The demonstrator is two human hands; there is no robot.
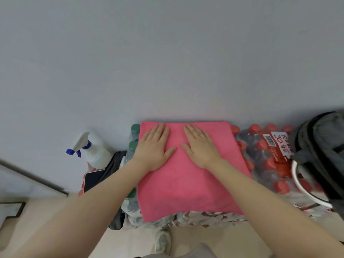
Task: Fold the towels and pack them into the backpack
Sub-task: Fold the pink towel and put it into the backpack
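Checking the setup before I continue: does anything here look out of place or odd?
Only the work surface: the pink towel lies on shrink-wrapped packs of bottles, not a table. Both hands, left hand and right hand, press it flat. Nothing spilled.

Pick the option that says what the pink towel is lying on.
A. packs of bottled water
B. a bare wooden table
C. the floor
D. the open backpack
A: the pink towel is spread over shrink-wrapped packs of bottled water, whose red caps show beside it, with both hands flat on top.
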